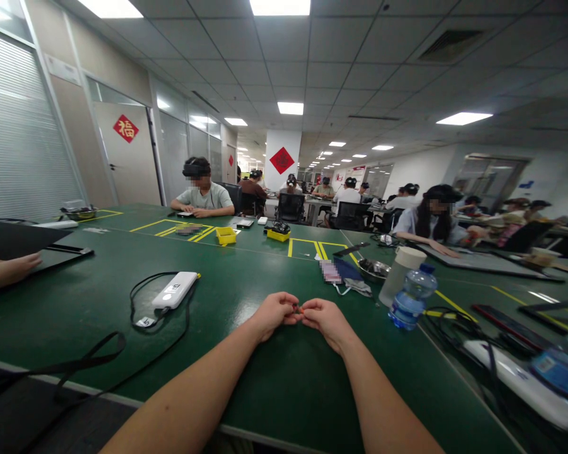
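Observation:
Both of my hands meet low over the middle of the green table. My left hand is closed in a pinch, its fingertips curled toward the right. Opposite it, my right hand pinches too, thumb and forefinger pressed together. Between the fingertips shows a tiny orange-red thing, too small to name. It seems to sit at the right fingertips; whether the left fingers also hold it is hidden.
A white power bank with a black cable lies to the left. At right stand a water bottle, a pale tumbler and a metal bowl. Yellow trays lie farther back. Several people sit around; another person's hand is at far left.

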Motion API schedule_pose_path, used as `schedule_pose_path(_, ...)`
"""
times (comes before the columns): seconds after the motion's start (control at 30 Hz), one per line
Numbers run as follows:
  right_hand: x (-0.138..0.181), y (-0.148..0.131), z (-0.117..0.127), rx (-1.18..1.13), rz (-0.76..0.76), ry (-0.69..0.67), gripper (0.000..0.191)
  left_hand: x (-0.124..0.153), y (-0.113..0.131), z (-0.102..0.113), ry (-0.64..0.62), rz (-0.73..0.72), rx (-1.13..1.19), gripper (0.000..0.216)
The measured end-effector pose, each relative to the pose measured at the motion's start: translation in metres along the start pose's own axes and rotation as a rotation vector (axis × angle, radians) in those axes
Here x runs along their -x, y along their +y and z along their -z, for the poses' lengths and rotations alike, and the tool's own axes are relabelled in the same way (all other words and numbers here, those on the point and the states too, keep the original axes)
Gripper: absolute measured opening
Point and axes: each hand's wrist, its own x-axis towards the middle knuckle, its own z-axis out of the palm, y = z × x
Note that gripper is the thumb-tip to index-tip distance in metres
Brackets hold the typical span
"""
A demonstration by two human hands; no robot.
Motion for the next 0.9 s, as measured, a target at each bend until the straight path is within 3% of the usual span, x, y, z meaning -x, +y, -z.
schedule_pose_path(0.5, 0.0005, -0.0091, 0.0001, -0.165, 0.046, 0.006, 0.019, 0.0016, 0.0051, -0.0003, -0.011, -0.087, 0.055, 0.023)
schedule_pose_path(0.9, 0.0009, -0.0026, -0.0005, -0.001, 0.03, 0.017, 0.017, -0.0005, -0.0025, -0.0004, -0.021, -0.003, -0.024, 0.021)
